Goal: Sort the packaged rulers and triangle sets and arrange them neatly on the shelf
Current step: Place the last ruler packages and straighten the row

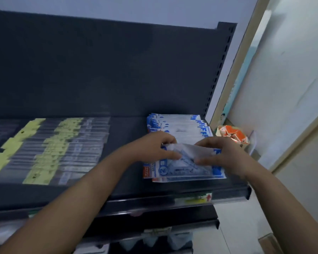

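The fingers (pixel 170 155) of the left hand (pixel 154 147) are curled and pinch the left end of a triangle-set packet (pixel 191 150). The right hand (pixel 218 153) grips its right end, fingers over the top and thumb beneath. The packet is a thin, glossy clear sleeve over a white card printed in blue, and its upper edge is lifted and creased between the two hands.

It sits on top of the near stack (pixel 187 172) of like packets, flat rectangles with clear triangles showing through. The edges of this stack are slightly staggered and stop short of the shelf's front lip. Just behind is the far stack (pixel 184 125) of the same packets, fanned in overlapping steps towards the back panel (pixel 99 70).

Both stacks lie at the right end of a dark, matte metal shelf (pixel 128 129). Its left half carries the packaged rulers (pixel 66 153), long clear sleeves with yellow cards, laid side by side in overlapping rows. A bare strip of shelf separates the rulers from the stacks. A slotted upright (pixel 222 70) closes the right end, and beyond it lies a crumpled orange-and-white packet (pixel 233 134).
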